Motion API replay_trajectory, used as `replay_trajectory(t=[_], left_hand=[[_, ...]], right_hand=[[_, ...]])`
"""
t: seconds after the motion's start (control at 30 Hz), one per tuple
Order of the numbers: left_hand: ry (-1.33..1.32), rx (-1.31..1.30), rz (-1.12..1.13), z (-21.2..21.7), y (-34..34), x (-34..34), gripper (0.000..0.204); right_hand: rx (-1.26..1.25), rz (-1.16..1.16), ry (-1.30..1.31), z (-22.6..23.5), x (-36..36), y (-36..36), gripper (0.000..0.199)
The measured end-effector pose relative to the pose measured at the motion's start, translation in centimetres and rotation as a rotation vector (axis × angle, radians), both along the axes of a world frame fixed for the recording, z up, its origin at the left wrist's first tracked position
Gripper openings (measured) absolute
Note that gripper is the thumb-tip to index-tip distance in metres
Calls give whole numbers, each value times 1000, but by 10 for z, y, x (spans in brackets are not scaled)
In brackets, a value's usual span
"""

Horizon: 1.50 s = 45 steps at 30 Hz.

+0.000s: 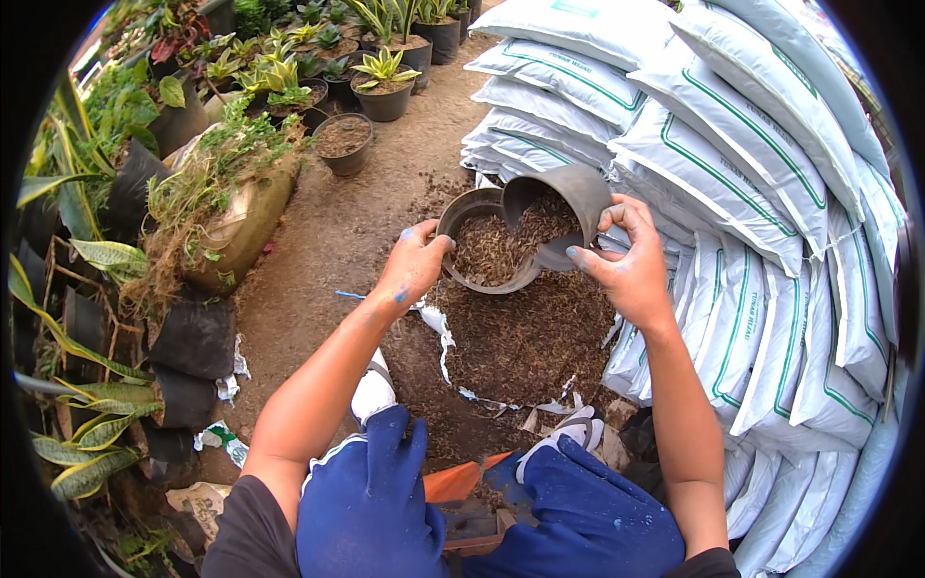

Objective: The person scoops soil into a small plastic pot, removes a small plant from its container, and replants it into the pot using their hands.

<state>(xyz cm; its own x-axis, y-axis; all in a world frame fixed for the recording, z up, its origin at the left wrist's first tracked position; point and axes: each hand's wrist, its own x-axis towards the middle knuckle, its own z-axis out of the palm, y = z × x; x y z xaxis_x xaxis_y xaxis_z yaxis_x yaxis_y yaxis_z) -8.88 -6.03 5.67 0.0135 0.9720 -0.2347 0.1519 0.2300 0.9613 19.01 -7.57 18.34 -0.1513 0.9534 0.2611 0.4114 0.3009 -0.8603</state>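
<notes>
The right hand (631, 275) is gripping a tilted grey plastic pot (568, 197), pouring brown husk mix into the round black plastic pot (462, 214) that the left hand (412, 268) is clasping at its rim, above the torn-open sack's husk heap (525, 337). Filling seems underway; next calls for levelling.

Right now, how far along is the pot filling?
Done: the pot already has a layer of brown husk in it. In hand: the left hand steadies its rim while the right hand tips a grey scoop pot, husk spilling out. Left: the pot isn't full; plenty remains in the husk pile below.
</notes>
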Motion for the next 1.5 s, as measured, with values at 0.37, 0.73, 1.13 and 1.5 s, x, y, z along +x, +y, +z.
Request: replay_trajectory(t=[0.37,0.73,1.13,1.5], left_hand=[[-45,-4,-9,15,-4,22,36],[-61,102,-6,30,-8,44,25],[-94,91,-299,36,-10,60,26],[-84,219,-201,47,-18,74,31]], right_hand=[[35,-95,18,-8,27,-6,37],[127,-174,-33,8,30,-15,37],[212,-182,-135,19,29,-33,40],[280,-145,-231,17,36,-45,43]])
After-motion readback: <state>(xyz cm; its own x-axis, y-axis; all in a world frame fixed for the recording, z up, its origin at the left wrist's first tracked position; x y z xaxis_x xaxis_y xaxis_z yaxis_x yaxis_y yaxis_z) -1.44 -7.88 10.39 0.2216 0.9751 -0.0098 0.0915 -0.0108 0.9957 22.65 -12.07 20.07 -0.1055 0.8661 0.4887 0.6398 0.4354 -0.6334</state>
